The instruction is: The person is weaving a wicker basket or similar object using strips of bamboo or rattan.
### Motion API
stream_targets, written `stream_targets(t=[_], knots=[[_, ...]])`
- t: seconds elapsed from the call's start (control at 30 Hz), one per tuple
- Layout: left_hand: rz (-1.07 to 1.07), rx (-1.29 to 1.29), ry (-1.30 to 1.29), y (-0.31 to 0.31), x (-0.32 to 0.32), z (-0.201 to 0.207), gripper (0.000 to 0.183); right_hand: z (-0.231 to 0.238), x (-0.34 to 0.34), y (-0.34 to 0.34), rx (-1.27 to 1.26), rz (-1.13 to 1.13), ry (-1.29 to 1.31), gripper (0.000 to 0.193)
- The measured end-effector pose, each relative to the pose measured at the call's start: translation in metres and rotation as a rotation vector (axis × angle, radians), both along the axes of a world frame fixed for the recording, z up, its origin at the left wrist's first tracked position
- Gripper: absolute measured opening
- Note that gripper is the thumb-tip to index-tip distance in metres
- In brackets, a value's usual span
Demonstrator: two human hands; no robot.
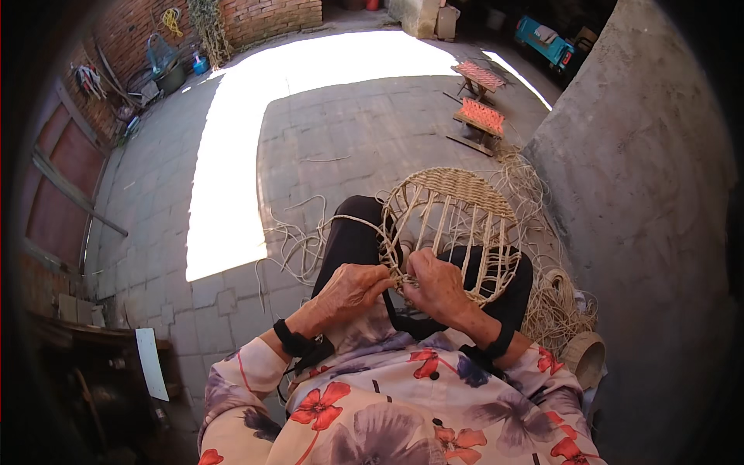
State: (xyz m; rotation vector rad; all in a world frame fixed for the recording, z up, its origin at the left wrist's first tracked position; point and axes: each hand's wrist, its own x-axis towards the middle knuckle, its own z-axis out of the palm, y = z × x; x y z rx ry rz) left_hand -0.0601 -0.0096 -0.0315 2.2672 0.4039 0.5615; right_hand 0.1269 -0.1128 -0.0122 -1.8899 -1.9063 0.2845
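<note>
A round, partly woven straw-cord piece (457, 190) rests across my lap, its far part closely woven and its near part only spaced strands over a hoop-like rim. My left hand (353, 291) is closed at the rim's near left edge, fingertips pinched on cord. Close beside it, my right hand (435, 285) is closed too, thumb and fingers gripping the same stretch of rim. The exact bit of cord between the fingertips is hidden. From the rim a loose cord (349, 218) runs left over my knee toward the floor.
Loose cord lies tangled on the paving at left. On the right are a heap of cord (554, 314) and a round container (583, 358) beside a grey wall (643, 170). Two low stools (480, 116) with red-orange seats stand farther off. A blue vehicle (545, 43) is at the back.
</note>
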Motion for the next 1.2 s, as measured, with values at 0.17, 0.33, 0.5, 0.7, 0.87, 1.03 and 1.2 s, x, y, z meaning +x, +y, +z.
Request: stream_targets(t=[0.17, 0.33, 0.5, 0.7, 0.87, 1.03, 1.2], knots=[[-0.007, 0.086, 0.033, 0.005, -0.006, 0.002, 0.02, -0.003, 0.002, 0.0, -0.017, 0.052, 0.03, 0.025], [-0.046, 0.244, 0.097, 0.004, -0.01, 0.023, 0.024, -0.004, -0.001, 0.002, 0.049, 0.092, 0.019, 0.022], [-0.027, 0.097, 0.236, 0.018, -0.036, 0.098, 0.027, 0.008, -0.007, 0.002, 0.123, 0.208, 0.085, 0.013], [0.451, 0.029, 0.245, 0.107, -0.156, 0.135, 0.031, 0.026, 0.001, 0.005, -0.169, 0.147, 0.512, 0.024], [1.053, 0.363, 0.002, 0.138, -0.202, 0.12, 0.025, 0.017, 0.026, 0.021, -0.156, 0.038, 0.932, 0.034], [0.523, 0.213, -0.18, 0.067, -0.084, 0.089, 0.011, 0.018, 0.074, 0.038, -0.148, -0.187, 1.494, 0.032], [-0.071, 0.17, -0.112, 0.028, 0.003, 0.031, 0.018, 0.012, 0.089, 0.054, -0.128, -0.276, 1.494, 0.03]])
